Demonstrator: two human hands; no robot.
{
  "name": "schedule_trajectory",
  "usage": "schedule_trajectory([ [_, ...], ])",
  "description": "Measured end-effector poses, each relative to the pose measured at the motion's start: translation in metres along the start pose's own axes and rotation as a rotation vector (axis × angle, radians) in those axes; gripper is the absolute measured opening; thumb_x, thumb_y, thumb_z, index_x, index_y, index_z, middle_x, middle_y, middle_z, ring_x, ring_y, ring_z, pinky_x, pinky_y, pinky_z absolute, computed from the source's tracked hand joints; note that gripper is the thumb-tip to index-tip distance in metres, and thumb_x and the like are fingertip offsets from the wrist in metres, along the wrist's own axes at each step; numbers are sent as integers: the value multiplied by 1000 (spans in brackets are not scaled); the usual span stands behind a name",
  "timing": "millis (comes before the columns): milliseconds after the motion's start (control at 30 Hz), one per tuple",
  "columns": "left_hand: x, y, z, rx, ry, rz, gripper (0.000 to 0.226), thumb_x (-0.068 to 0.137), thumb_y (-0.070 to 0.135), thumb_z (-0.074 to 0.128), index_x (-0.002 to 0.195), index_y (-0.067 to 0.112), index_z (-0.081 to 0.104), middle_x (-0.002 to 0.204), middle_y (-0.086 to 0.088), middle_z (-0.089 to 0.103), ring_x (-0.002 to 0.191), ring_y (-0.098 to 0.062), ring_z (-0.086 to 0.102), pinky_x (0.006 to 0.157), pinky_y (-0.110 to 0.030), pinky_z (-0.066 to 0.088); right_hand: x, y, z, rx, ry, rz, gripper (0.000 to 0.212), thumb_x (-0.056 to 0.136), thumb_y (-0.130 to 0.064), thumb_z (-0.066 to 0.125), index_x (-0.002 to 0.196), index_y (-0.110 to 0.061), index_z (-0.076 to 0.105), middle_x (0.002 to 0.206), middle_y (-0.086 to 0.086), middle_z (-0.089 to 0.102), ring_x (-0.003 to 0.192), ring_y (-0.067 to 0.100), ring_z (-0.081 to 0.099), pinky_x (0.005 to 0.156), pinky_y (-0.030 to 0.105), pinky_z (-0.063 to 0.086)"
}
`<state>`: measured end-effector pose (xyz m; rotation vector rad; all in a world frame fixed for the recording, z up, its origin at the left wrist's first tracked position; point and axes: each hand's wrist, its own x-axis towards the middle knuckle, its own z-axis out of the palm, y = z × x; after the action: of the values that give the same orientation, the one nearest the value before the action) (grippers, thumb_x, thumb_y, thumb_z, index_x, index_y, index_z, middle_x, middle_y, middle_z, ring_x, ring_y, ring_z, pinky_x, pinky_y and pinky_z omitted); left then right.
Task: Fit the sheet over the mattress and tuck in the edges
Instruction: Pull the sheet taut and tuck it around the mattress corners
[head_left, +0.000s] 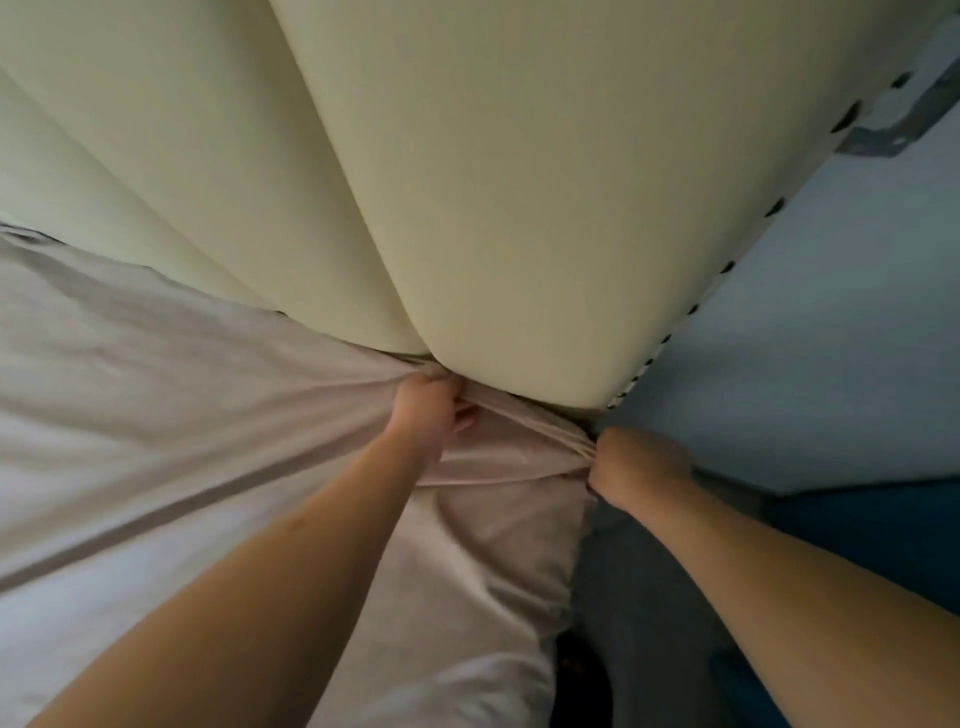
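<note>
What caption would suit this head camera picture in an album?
Both hands, left hand and right hand, grip the pale pink sheet bunched at the mattress corner below the cream padded headboard.

A bedroom in a home.
A soft, padded headboard (467, 182) stands up tall. Right below it lies a bed with a pale pink sheet (156, 389). To the right of the headboard is a plain light wall (831, 338).

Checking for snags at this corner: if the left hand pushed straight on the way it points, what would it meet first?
Probably the padded headboard. The left hand, gripping the sheet, points toward the headboard's lower edge, seemingly close ahead, though depth is unclear.
</note>
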<state>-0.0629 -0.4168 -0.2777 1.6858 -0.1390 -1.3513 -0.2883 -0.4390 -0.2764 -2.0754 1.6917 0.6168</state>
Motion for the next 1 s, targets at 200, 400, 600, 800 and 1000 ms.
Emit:
schedule_trajectory([
  [200, 11, -20, -20, 1260, -55, 472, 42, 80, 34, 49, 116, 18, 63, 113, -6, 66, 106, -29, 59, 93, -40, 50, 32, 39, 4, 513, 236, 346, 31, 92, -27, 58, 117, -9, 55, 120, 18, 58, 107, 42, 62, 83, 42, 51],
  [400, 14, -42, -20, 1746, -224, 859, 51, 87, 46, 30, 100, 17, 70, 107, -6, 66, 102, -35, 62, 88, -41, 52, 0, -7, 26, 356, 261, -235, 36, 96, -35, 49, 66, -17, 58, 70, 1, 59, 70, 25, 61, 64, 29, 38],
  [600, 25, -44, -18, 1817, -173, 801, 71, 94, 58, 17, 153, 26, 36, 151, -2, 41, 143, -31, 36, 117, -52, 27, 17, -53, 48, 236, 254, -463, 65, 95, -29, 48, 156, -14, 31, 163, 1, 26, 149, 21, 27, 122, 40, 27],
  [800, 34, -48, -21, 1837, -168, 779, 68, 95, 60, 23, 158, 34, 20, 157, -3, 29, 149, -26, 22, 122, -54, 16, 20, -84, 52, 151, 442, -328, 54, 88, -30, 55, 140, -13, 53, 146, 6, 52, 138, 28, 41, 115, 42, 33],
  [1000, 45, -39, -14, 1856, -163, 762, 73, 88, 62, 17, 155, 34, 27, 159, -2, 37, 148, -26, 29, 122, -45, 22, 34, -100, 53, 51, 291, -228, 46, 98, -30, 42, 125, -1, 64, 127, 21, 62, 121, 40, 50, 106, 49, 40],
])
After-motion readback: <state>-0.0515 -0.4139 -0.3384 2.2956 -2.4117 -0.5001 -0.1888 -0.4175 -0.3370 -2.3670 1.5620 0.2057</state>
